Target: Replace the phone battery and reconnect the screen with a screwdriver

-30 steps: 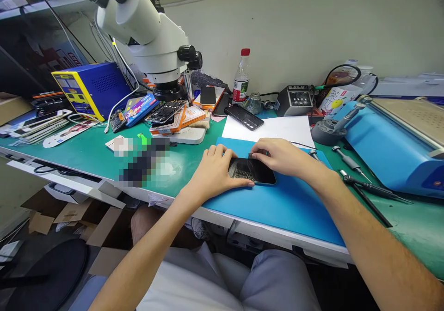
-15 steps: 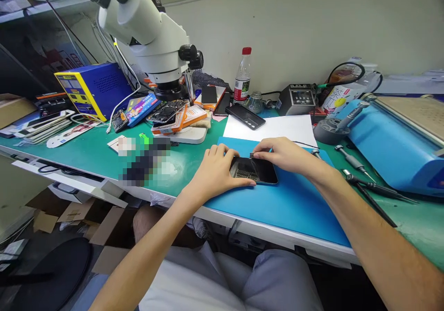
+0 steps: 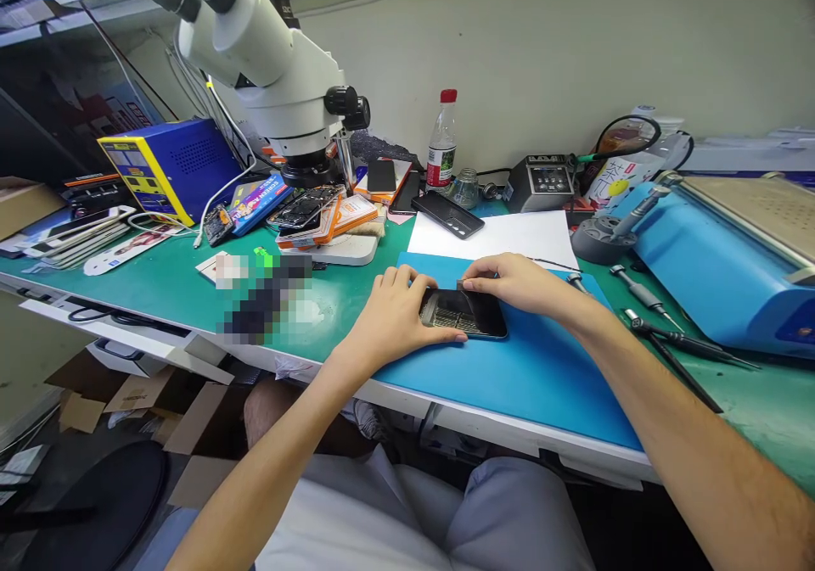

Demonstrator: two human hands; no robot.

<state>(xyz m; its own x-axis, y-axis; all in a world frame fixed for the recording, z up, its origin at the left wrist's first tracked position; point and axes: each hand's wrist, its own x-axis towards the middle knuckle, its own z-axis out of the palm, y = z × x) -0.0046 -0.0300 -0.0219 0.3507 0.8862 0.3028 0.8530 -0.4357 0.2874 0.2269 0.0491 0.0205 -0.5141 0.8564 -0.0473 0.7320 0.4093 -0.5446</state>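
A dark smartphone (image 3: 474,312) lies flat, its glossy screen up, on the blue mat (image 3: 509,384). My left hand (image 3: 398,312) grips the phone's left end, the thumb along the near edge and the fingers at the far edge. At the far long edge, my right hand (image 3: 509,281) pinches a small dark flat piece (image 3: 461,285) between thumb and fingers, against the phone's rim. Whether the piece sits inside the seam is too small to tell.
Behind the mat, a second phone (image 3: 449,215) rests on white paper (image 3: 522,236). A microscope (image 3: 273,79) rises at the left. Screwdrivers (image 3: 646,295), tweezers (image 3: 688,346) and a blue machine (image 3: 719,257) are on the right. A bottle (image 3: 442,142) stands by the wall.
The whole view has shifted slightly. Both hands keep nearly the same places on the phone, and the small dark piece stays at its far edge.
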